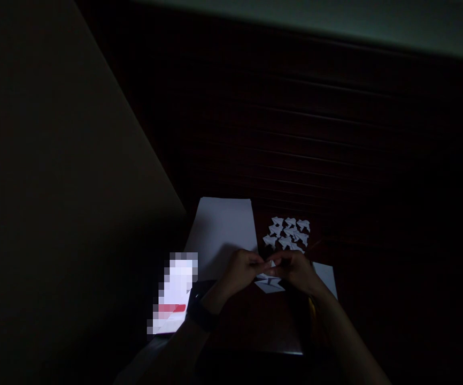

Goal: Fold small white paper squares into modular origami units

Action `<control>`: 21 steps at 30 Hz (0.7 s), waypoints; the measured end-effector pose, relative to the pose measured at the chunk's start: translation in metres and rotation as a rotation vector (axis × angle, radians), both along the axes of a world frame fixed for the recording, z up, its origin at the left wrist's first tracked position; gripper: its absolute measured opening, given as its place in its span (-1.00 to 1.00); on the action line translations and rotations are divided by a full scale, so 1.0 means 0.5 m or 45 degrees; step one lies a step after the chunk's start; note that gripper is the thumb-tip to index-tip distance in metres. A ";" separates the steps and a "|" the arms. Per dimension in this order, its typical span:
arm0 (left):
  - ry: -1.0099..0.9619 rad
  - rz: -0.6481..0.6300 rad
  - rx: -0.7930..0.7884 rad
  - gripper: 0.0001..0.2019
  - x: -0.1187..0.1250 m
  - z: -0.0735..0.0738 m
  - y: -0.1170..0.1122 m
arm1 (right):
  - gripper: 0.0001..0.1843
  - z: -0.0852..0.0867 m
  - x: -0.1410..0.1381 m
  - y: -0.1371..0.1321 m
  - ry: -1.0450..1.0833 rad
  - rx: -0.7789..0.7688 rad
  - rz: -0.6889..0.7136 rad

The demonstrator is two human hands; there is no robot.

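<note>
Close together over the dark table, my left hand (pixel 241 270) and my right hand (pixel 296 270) both pinch a small piece of folded white paper (pixel 272 263) between their fingertips. The fingers cover most of it, so its exact shape is hard to make out. Just below them, white folded paper pieces (pixel 270 285) lie on the table. Beyond my right hand, several small folded paper figures (pixel 286 231) with pointed corners sit in loose rows. A dark watch (pixel 203 313) is around my left wrist.
Left of the figures lies a stack of white paper sheets (pixel 225 222). A bright, blurred-out screen (pixel 173 294) glows at the left. Another white sheet (pixel 326 277) is partly behind my right forearm. The table's front edge (pixel 279 353) is near me, and the room is very dark.
</note>
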State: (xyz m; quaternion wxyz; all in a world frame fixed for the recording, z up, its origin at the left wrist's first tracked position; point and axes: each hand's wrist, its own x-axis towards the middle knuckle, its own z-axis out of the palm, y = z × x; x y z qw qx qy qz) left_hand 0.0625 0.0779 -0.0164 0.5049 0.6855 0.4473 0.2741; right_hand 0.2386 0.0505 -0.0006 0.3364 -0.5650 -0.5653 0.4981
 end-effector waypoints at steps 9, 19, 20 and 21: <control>0.292 -0.057 0.315 -0.75 0.011 0.017 -0.022 | -0.70 -0.017 -0.021 -0.008 -0.123 0.141 0.011; 0.466 -0.107 0.419 -0.79 0.005 0.031 -0.021 | -0.67 -0.029 -0.026 -0.007 -0.090 0.158 -0.014; 0.443 -0.119 0.402 -0.78 0.004 0.032 -0.020 | -0.68 -0.030 -0.024 -0.007 -0.084 0.143 -0.003; 0.412 -0.137 0.374 -0.78 0.002 0.033 -0.019 | -0.70 -0.030 -0.023 -0.007 -0.079 0.129 0.011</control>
